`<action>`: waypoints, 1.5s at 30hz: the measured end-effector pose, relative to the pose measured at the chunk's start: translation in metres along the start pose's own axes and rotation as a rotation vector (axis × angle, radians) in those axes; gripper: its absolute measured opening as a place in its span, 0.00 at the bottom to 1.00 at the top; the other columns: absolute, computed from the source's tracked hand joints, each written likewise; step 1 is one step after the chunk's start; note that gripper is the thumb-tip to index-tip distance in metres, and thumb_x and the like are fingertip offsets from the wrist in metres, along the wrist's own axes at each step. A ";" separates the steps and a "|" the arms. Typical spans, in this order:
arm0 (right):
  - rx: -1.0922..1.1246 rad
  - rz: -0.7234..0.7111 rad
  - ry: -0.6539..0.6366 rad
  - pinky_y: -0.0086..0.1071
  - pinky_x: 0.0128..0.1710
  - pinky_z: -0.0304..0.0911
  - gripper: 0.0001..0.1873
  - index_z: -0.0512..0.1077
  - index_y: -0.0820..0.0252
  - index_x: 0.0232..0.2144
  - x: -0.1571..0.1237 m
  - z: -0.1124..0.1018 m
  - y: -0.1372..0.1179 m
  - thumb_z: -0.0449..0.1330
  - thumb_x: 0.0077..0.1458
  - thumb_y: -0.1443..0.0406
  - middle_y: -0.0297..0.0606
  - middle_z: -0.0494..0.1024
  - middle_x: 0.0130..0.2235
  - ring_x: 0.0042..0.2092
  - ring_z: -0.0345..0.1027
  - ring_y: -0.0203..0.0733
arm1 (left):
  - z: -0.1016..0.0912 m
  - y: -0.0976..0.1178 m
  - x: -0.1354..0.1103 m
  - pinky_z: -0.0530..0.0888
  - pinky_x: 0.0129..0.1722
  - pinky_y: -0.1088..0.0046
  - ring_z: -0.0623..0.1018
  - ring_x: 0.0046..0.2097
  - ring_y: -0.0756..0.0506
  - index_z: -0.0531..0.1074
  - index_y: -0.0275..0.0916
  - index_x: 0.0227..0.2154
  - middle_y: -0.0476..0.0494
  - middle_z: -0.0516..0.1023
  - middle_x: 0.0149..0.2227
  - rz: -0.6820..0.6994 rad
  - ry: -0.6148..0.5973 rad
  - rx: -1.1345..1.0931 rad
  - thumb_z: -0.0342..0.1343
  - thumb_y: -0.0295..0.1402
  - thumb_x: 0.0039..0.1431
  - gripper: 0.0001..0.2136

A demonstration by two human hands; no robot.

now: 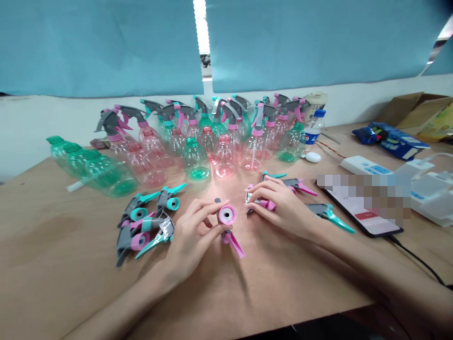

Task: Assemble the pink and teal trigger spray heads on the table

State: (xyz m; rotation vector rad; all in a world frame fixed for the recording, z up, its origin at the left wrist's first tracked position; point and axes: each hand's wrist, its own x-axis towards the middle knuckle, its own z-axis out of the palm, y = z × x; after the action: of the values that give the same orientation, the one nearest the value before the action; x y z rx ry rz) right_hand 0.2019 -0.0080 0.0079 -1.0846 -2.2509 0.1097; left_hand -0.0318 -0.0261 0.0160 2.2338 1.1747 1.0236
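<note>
Between the thumb and fingers of my left hand point(193, 231) is a grey and pink trigger spray head point(227, 216), its round collar facing up and its pink trigger pointing toward me. My right hand point(283, 203) has its fingers closed over another grey and pink spray head point(268, 205), partly hidden beneath them. Left of my left hand lies a loose group of spray heads, among them a teal one point(172, 203) and a pink one point(139, 242). More lie around my right hand, including a teal one point(331, 217).
Behind my hands stand several see-through green bottles point(196, 160) and pink bottles point(225, 158), many topped with spray heads. At right are a phone point(368, 212) with a cable, a white power strip point(368, 167), a blue packet point(392, 139) and a cardboard box point(406, 111).
</note>
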 end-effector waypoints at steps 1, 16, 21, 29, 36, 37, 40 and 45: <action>0.046 -0.016 0.034 0.39 0.49 0.59 0.08 0.71 0.58 0.33 0.003 -0.002 -0.008 0.53 0.61 0.63 0.36 0.76 0.35 0.40 0.70 0.39 | 0.000 0.001 0.000 0.73 0.33 0.72 0.72 0.31 0.51 0.72 0.42 0.44 0.46 0.71 0.40 0.007 -0.001 0.009 0.57 0.32 0.58 0.11; -0.115 -0.048 -0.182 0.32 0.31 0.53 0.09 0.72 0.61 0.29 0.034 -0.009 -0.063 0.53 0.58 0.67 0.34 0.75 0.24 0.26 0.65 0.37 | -0.002 -0.007 -0.001 0.70 0.31 0.73 0.69 0.34 0.48 0.71 0.41 0.41 0.47 0.72 0.36 0.059 0.197 0.122 0.59 0.29 0.56 0.10; -0.012 0.063 -0.320 0.28 0.22 0.45 0.13 0.72 0.61 0.22 0.051 -0.017 -0.064 0.53 0.57 0.67 0.31 0.70 0.19 0.20 0.55 0.31 | -0.003 -0.010 0.000 0.71 0.32 0.73 0.70 0.34 0.48 0.71 0.40 0.42 0.47 0.71 0.37 0.071 0.218 0.128 0.59 0.30 0.56 0.10; 0.204 -0.036 -0.230 0.25 0.24 0.52 0.05 0.76 0.60 0.27 0.064 -0.010 -0.040 0.59 0.53 0.69 0.32 0.76 0.26 0.25 0.64 0.31 | -0.003 -0.013 0.002 0.72 0.31 0.73 0.71 0.32 0.50 0.71 0.42 0.42 0.47 0.70 0.37 0.092 0.217 0.143 0.59 0.32 0.57 0.10; 0.166 -0.037 -0.179 0.26 0.27 0.55 0.04 0.75 0.60 0.27 0.065 -0.006 -0.038 0.60 0.51 0.71 0.32 0.76 0.27 0.28 0.65 0.32 | -0.002 -0.015 0.001 0.72 0.33 0.72 0.70 0.31 0.50 0.70 0.42 0.41 0.47 0.70 0.38 0.062 0.177 0.142 0.59 0.31 0.57 0.09; 0.171 -0.045 -0.179 0.26 0.28 0.55 0.04 0.75 0.60 0.27 0.066 -0.006 -0.037 0.60 0.51 0.71 0.32 0.76 0.27 0.28 0.65 0.32 | -0.002 -0.016 0.001 0.72 0.33 0.72 0.70 0.31 0.50 0.70 0.42 0.41 0.47 0.70 0.38 0.061 0.175 0.140 0.59 0.31 0.56 0.09; 0.197 -0.065 -0.185 0.26 0.29 0.56 0.03 0.75 0.60 0.28 0.067 -0.006 -0.037 0.61 0.52 0.69 0.33 0.76 0.29 0.30 0.65 0.32 | -0.002 -0.017 0.001 0.71 0.33 0.73 0.70 0.32 0.50 0.70 0.41 0.41 0.47 0.70 0.38 0.069 0.172 0.138 0.59 0.29 0.56 0.09; 0.244 -0.048 -0.239 0.25 0.30 0.57 0.03 0.75 0.60 0.29 0.066 -0.008 -0.043 0.61 0.53 0.69 0.34 0.75 0.32 0.32 0.65 0.32 | -0.002 -0.015 0.001 0.72 0.34 0.72 0.70 0.33 0.49 0.69 0.41 0.41 0.47 0.69 0.38 0.136 0.170 0.192 0.56 0.28 0.58 0.09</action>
State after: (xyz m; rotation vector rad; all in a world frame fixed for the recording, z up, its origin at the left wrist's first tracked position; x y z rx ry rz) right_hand 0.1463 0.0103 0.0617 -0.9266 -2.3942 0.5041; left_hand -0.0413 -0.0171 0.0082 2.4438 1.2524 1.2219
